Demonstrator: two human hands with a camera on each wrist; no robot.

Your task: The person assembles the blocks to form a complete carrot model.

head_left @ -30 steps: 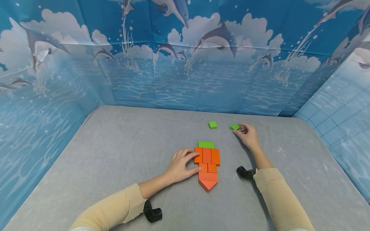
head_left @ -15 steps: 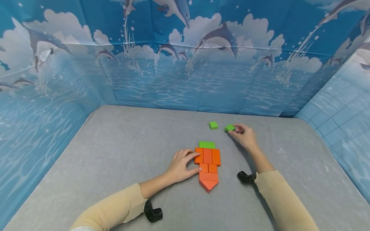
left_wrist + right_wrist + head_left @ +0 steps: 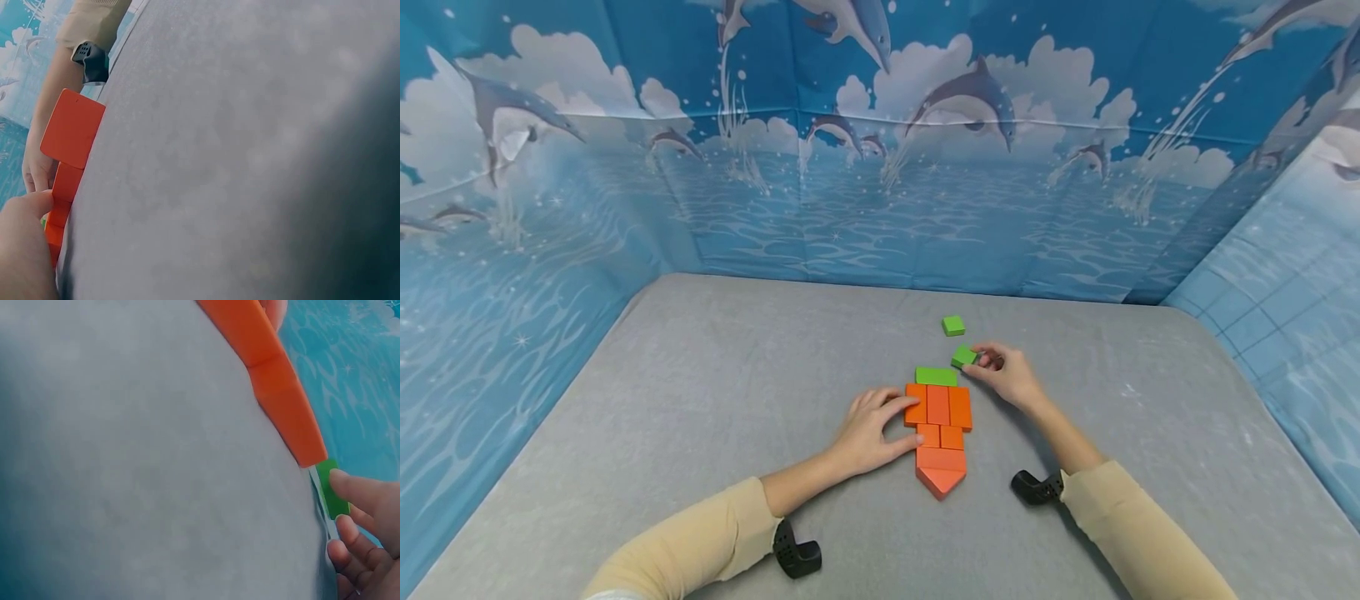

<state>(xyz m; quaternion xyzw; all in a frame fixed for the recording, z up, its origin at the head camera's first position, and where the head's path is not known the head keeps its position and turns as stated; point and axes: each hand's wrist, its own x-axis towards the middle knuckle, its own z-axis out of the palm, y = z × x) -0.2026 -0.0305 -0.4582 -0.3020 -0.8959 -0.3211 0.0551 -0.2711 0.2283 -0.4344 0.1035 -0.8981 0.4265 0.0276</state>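
Note:
In the head view, orange blocks [image 3: 937, 404] lie flat together, with a green rectangular block [image 3: 936, 377] against their far end and a pointed red-orange block [image 3: 940, 472] at the near end. My left hand [image 3: 867, 432] rests at their left side, its thumb and index finger spread and touching orange blocks. Between thumb and fingers, my right hand [image 3: 1011, 379] pinches a small green block [image 3: 964, 357], close to the far right corner of the green rectangular block. The right wrist view shows this pinched block partly covered by the thumb [image 3: 359, 490].
Farther back lies another small green block [image 3: 953, 326]. A grey cloth-covered surface [image 3: 737, 358] spreads beneath everything. Blue dolphin-print curtains [image 3: 880, 217] stand along its back and sides. Black wrist devices [image 3: 1036, 488] hang below both cuffs.
My right hand has carried the small green block leftward and nearer, from the far right to beside the green rectangular block. My left hand and the arranged blocks have stayed put.

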